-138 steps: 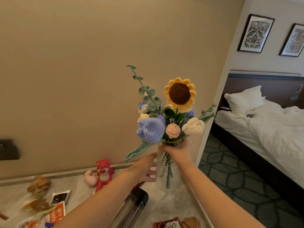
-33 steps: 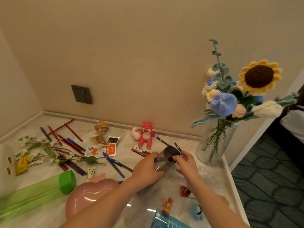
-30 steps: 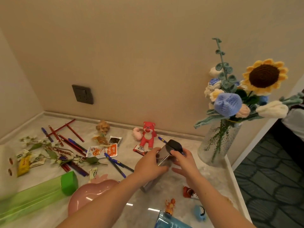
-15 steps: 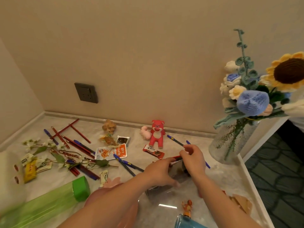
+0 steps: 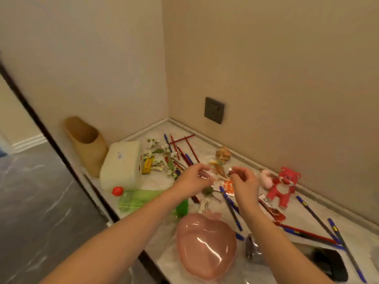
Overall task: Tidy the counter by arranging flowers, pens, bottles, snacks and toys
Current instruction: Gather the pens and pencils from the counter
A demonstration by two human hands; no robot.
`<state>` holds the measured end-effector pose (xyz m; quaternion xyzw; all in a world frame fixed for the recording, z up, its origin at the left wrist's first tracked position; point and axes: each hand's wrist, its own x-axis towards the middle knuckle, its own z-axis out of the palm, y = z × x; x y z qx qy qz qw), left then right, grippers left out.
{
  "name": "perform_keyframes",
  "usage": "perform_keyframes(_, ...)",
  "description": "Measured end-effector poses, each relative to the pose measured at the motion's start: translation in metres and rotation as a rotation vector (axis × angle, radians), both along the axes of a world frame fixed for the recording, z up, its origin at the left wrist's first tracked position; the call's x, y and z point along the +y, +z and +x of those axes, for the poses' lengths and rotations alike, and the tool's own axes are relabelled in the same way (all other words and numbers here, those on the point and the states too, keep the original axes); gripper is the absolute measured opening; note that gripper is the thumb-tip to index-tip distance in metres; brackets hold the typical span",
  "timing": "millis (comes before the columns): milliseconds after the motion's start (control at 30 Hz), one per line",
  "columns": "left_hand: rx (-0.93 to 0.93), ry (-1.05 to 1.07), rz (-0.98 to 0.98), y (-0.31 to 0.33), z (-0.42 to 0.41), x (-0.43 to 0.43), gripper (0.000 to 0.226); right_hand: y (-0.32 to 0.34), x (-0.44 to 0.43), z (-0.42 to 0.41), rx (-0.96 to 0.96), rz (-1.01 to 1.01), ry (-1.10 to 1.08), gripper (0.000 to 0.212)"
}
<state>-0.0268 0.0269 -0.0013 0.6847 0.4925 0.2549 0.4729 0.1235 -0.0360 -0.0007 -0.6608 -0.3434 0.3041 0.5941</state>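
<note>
My left hand (image 5: 193, 178) and my right hand (image 5: 244, 181) hover close together over the snack packets in the middle of the marble counter (image 5: 205, 144). My left fingers pinch the edge of a clear snack packet (image 5: 218, 171). My right thumb and fingers pinch a small dark packet (image 5: 230, 172). An orange and white packet (image 5: 228, 186) lies below them. Red and blue pens (image 5: 185, 149) and flower sprigs (image 5: 162, 157) are scattered behind. A red bear toy (image 5: 284, 186) stands at the right. A green bottle (image 5: 141, 199) lies under my left arm.
A pink fruit-shaped dish (image 5: 205, 247) sits near the front edge. A white box (image 5: 123, 165) and a tan holder (image 5: 87, 144) stand at the left end. A dark bottle (image 5: 328, 263) lies at the lower right, with more pens (image 5: 307, 234) beside it. The counter drops to floor on the left.
My view has swung left and the flower vase is out of sight. Both hands have let go of the dark bottle and moved back to the snack packets.
</note>
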Motion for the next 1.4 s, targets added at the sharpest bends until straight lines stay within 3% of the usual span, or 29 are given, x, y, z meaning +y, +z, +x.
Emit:
perform_keyframes(267,0.008,0.314,0.255,0.02,-0.125,0.02,0.035,0.012,0.049,-0.103,0.062,-0.024,0.282,0.021)
perform_keyframes(467,0.151,0.644,0.706,0.041,-0.214,0.048,0.069,0.025,0.101,-0.191,0.098,-0.02,0.409,0.021)
perform_keyframes(667,-0.002,0.905,0.642,0.039,-0.283,0.097,0.098,0.041,0.157,-0.271,0.099,-0.028,0.572,0.029)
perform_keyframes(767,-0.172,0.843,0.4,0.025,-0.3,0.118,0.092,0.045,0.176,-0.3,0.063,-0.057,0.634,0.039)
perform_keyframes(833,-0.249,0.798,0.263,0.013,-0.307,0.129,0.066,0.045,0.184,-0.312,0.051,-0.085,0.649,0.044)
perform_keyframes(900,-0.29,0.804,0.248,0.009,-0.308,0.138,0.04,0.044,0.189,-0.319,0.062,-0.113,0.661,0.049)
perform_keyframes(1067,-0.195,0.696,0.482,0.031,-0.3,0.145,0.029,0.047,0.194,-0.322,0.123,-0.075,0.681,0.039)
perform_keyframes(1267,-0.105,0.49,0.815,0.093,-0.266,0.153,0.027,0.074,0.203,-0.289,0.063,0.095,0.623,0.02)
perform_keyframes(1400,-0.139,0.337,0.889,0.128,-0.227,0.169,0.027,0.097,0.215,-0.242,-0.059,0.178,0.513,0.017)
